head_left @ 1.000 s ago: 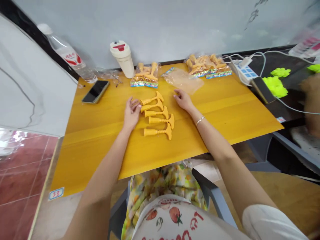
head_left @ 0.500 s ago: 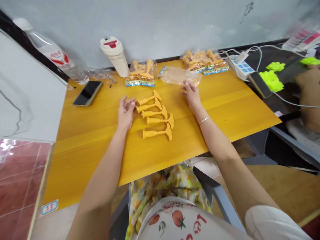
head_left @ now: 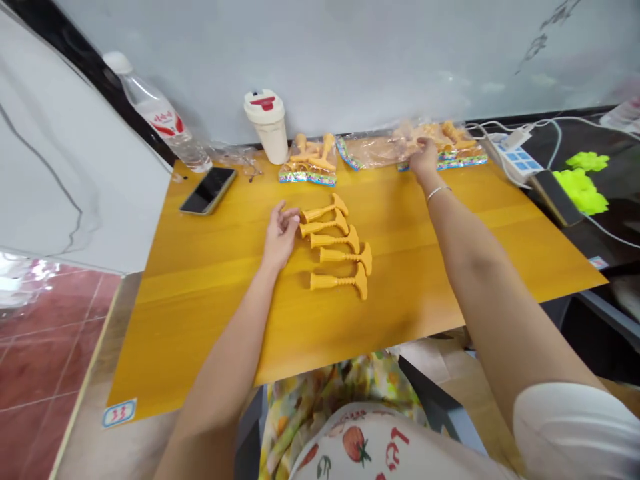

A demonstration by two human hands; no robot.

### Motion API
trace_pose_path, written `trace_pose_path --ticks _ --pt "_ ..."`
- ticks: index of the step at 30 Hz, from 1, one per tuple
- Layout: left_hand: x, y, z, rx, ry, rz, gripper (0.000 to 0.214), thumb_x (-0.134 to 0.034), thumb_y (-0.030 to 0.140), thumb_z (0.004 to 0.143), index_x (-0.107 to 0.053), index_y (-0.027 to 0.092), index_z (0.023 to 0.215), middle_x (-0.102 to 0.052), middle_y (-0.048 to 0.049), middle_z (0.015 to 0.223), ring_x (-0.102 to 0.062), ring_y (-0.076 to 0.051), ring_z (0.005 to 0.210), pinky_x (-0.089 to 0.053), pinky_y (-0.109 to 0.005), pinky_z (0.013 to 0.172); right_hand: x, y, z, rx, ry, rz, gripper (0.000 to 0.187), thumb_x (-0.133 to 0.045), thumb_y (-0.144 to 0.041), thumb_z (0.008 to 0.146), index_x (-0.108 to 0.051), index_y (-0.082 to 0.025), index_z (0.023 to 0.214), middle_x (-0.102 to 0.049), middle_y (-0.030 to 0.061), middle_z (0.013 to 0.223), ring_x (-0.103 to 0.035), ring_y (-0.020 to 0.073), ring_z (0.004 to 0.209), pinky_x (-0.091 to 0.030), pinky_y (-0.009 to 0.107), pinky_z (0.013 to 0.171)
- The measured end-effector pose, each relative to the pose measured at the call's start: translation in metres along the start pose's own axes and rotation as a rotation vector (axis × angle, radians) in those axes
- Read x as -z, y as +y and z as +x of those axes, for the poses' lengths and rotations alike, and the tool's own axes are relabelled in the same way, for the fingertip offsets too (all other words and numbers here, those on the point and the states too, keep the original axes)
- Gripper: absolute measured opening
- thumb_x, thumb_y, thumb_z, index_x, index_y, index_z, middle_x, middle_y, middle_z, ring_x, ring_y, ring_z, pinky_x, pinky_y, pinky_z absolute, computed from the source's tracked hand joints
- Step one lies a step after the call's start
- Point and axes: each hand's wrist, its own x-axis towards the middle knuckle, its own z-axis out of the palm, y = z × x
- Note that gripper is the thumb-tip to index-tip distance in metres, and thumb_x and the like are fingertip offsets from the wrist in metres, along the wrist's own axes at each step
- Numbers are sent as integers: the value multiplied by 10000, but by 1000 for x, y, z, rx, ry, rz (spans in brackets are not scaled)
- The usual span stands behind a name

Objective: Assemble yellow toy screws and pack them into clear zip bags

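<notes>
Several orange plastic T-shaped toys (head_left: 336, 248) lie in a row on the yellow wooden table (head_left: 200, 280). My left hand (head_left: 280, 233) rests beside their left ends, fingers loosely curled and touching the top ones. My right hand (head_left: 424, 157) is stretched to the back of the table, fingers closed on an empty clear plastic bag (head_left: 373, 151). Behind that hand lies a filled bag of orange toys (head_left: 457, 145). Another filled bag (head_left: 311, 160) sits to the left of the empty bag.
A white cup with a red-marked lid (head_left: 267, 125), a water bottle (head_left: 160, 117) and a black phone (head_left: 207, 190) stand at the back left. A power strip with cables (head_left: 517, 160), a second phone (head_left: 555, 188) and lime-green pieces (head_left: 583, 180) lie at the right.
My right hand has moved from beside the toy row to the back of the table, and the empty clear bag has shifted back with it. The left hand has stayed by the row.
</notes>
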Motion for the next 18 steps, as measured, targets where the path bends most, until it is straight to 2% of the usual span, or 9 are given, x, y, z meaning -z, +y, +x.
trace_pose_path --ticks 2,4,6,8,10,13,15,18 --pt "0 0 0 -5 -3 -2 686 -686 584 834 -449 257 1388 -670 -123 1256 -656 -219 1148 -481 -390 1039 -1 -7 6 -135 85 -99 355 -416 -214 991 -552 -68 1284 -497 288 1400 -487 301 1371 -357 539 1122" --pt "-1 0 0 -12 -6 -7 668 -685 569 839 -452 255 1380 -673 -119 1248 -657 -214 1140 -475 -392 1048 -1 -19 2 -244 185 -145 480 -541 -168 918 -479 -137 1393 -369 240 1524 -319 361 1485 -227 652 1172" --pt "-1 0 1 -15 -6 -11 664 -687 566 837 -459 243 1370 -674 -122 1244 -658 -215 1136 -471 -398 1054 -2 -33 -14 -250 261 -135 617 -594 -150 882 -399 -170 1467 -288 214 1579 -188 380 1533 -144 690 1187" --pt "-2 0 1 -15 -2 -7 666 -695 574 827 -477 229 1353 -673 -129 1241 -661 -222 1133 -471 -408 1057 -5 -47 -41 -188 244 -67 632 -596 -179 902 -370 -157 1492 -268 223 1597 -150 354 1542 -135 643 1210" --pt "-1 1 2 -20 0 -2 656 -707 587 813 -505 227 1323 -675 -127 1236 -661 -229 1136 -468 -414 1063 -11 -59 -76 -64 81 48 587 -609 -239 916 -418 -140 1462 -330 220 1580 -231 325 1513 -182 591 1221" --pt "0 2 5 -42 -10 1 601 -728 588 796 -562 229 1249 -677 -112 1221 -647 -230 1161 -453 -408 1082 -17 -78 -130 96 -294 218 478 -628 -326 907 -547 -181 1355 -551 151 1434 -480 285 1362 -333 524 1186" --pt "0 3 10 -50 -30 19 551 -741 559 795 -598 210 1197 -675 -112 1203 -636 -231 1171 -445 -401 1087 -17 -90 -157 167 -500 264 387 -640 -328 889 -631 -215 1258 -651 108 1322 -572 275 1271 -387 500 1160" --pt "-4 5 20 -2 -68 123 474 -780 454 769 -648 173 1128 -684 -100 1085 -651 -224 1053 -468 -411 1044 -13 -107 -178 242 -635 256 294 -645 -284 866 -704 -231 1149 -700 91 1259 -606 274 1234 -381 493 1167"
